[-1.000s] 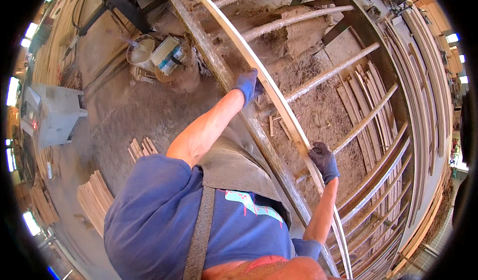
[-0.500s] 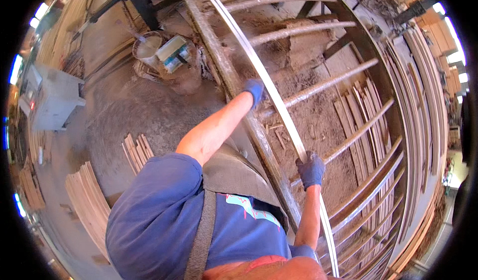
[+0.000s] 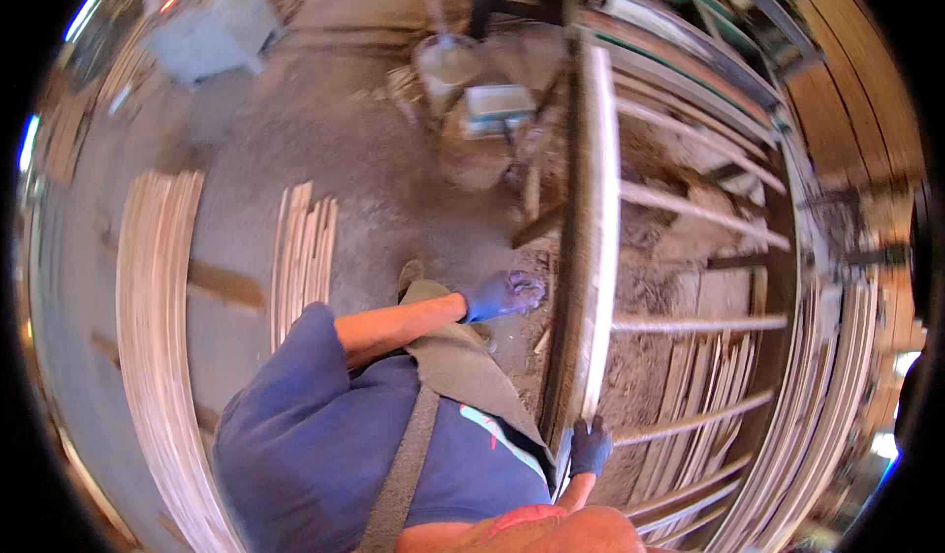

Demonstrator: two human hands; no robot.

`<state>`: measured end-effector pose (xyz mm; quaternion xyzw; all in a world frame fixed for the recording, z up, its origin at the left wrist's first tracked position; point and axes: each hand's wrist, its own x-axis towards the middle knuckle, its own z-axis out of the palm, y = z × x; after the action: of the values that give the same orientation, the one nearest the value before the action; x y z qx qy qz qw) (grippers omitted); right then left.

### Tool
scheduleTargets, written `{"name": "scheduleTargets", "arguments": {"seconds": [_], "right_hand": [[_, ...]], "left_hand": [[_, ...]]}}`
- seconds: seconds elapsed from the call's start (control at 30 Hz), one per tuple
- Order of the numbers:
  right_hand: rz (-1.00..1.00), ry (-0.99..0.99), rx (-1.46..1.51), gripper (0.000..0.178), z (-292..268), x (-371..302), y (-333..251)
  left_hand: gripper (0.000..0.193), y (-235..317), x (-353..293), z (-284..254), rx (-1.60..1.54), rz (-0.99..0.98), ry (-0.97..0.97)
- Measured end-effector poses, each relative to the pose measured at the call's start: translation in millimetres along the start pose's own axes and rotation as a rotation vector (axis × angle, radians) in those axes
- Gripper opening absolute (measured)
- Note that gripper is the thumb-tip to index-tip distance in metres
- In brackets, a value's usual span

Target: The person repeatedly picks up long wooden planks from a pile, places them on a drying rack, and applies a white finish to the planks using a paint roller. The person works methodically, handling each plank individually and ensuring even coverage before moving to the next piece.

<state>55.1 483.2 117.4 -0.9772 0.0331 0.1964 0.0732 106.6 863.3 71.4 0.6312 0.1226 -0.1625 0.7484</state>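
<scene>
A long white strip of moulding (image 3: 599, 209) lies lengthwise along the left rail of a rack of metal bars. My right hand (image 3: 591, 446), in a dark blue glove, is closed around the strip near its lower part, close to my body. My left hand (image 3: 503, 295), in a blue glove, is off the strip, over the floor left of the rail. Its fingers are curled in loosely and slightly blurred, and nothing shows in them. The lower end of the strip is partly hidden by my right hand and arm.
Crossbars (image 3: 699, 324) of the rack span to its far right side. Wood strips (image 3: 157, 287) lie stacked at left, with a shorter bundle (image 3: 303, 248) beside them. A bucket (image 3: 446, 66) and a box-shaped container (image 3: 498, 105) stand behind; a grey machine (image 3: 212, 22) is far left.
The white strip has swung from slanting across the bars to lying along the left rail. My left hand has let go and moved away; my right hand still grips it. My view has turned left.
</scene>
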Motion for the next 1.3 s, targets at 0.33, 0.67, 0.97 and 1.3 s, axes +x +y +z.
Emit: {"name": "scheduleTargets", "arguments": {"seconds": [0.33,0.67,0.97,1.3], "right_hand": [[-0.279,-0.061,-0.424,0.041,-69.5,125.5,-121.0],[-0.672,-0.992,-0.183,0.02,123.6,166.6,-591.7],[-1.078,-1.248,-0.516,0.025,300.3,66.8,-1054.3],[-1.471,-1.392,-0.385,0.033,422.9,-234.8,-1376.0]], "left_hand": [[0.04,-78.3,-127.9,-230.7,0.537,-0.107,0.382],[0.027,-80.6,-245.9,-451.7,-0.018,0.235,1.135],[0.028,-267.9,-355.6,-530.6,-0.714,-0.432,1.837],[0.037,-202.6,-424.0,-579.3,-1.444,0.099,2.264]]}}
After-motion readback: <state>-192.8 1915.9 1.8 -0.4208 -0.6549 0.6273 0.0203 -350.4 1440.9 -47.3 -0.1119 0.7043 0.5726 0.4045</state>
